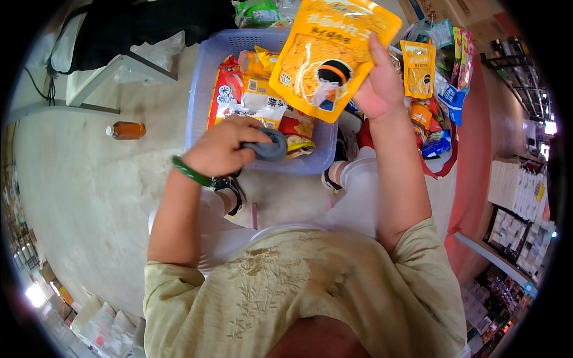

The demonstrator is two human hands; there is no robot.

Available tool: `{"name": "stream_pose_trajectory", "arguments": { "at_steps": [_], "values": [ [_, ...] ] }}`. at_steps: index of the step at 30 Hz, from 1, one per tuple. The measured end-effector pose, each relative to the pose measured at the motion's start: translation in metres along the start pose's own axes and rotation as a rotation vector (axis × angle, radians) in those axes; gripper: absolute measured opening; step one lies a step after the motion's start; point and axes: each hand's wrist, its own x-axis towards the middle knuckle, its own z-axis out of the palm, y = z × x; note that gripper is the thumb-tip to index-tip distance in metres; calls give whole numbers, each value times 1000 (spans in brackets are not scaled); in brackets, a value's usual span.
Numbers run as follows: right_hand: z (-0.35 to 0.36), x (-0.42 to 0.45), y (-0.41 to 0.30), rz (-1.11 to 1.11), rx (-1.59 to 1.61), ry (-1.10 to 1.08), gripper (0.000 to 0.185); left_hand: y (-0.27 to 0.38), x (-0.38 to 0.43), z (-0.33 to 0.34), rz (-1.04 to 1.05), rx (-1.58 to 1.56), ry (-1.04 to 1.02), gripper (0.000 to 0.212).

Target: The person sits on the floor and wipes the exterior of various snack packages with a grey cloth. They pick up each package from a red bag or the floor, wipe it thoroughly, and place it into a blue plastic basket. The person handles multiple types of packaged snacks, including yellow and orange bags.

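My right hand [382, 87] holds a large yellow food pouch [329, 58] by its right edge, tilted above a lilac plastic basket [262, 164]. A bunched grey-blue cloth [271, 144] is gripped in my left hand [224, 145], over the basket's near left part. Inside the basket lie several food packets, among them a red and white bag [227, 91], a yellow and white bag [262, 100] and a red packet [299, 125]. The raised pouch hides part of the basket's contents. A green bangle circles my left wrist.
A bottle of amber liquid [126, 130] lies on the floor at left, near a metal-legged stand [96, 85]. To the right, a red-rimmed container [449, 168] is heaped with packets, including a smaller yellow pouch [419, 69]. Cardboard boxes [465, 15] stand beyond.
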Motion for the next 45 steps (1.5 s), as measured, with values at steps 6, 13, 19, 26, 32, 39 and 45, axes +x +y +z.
{"name": "stream_pose_trajectory", "arguments": {
  "at_steps": [6, 13, 19, 26, 32, 39, 45],
  "values": [
    [18, -7, 47, 224, -222, -122, 43, 30, 1, -45, 170, -512, 445, 35],
    [22, -17, 64, 248, -101, -81, 48, 30, 74, 23, 262, 481, 819, 48],
    [11, -14, 43, 252, 36, 80, 54, 50, 53, 45, 236, 495, 628, 50],
    [-7, 0, 5, -31, 91, -5, 51, 38, 36, 69, 102, 709, 304, 42],
    [2, -7, -11, 18, 298, -134, 49, 2, 27, 25, -76, 200, 228, 38],
    [8, -9, 4, 49, 353, -104, 46, -10, 33, 14, -65, -774, 176, 44],
    [7, -13, 0, 40, 354, -106, 45, -27, 55, 30, 371, -486, 26, 65]
  ]
}}
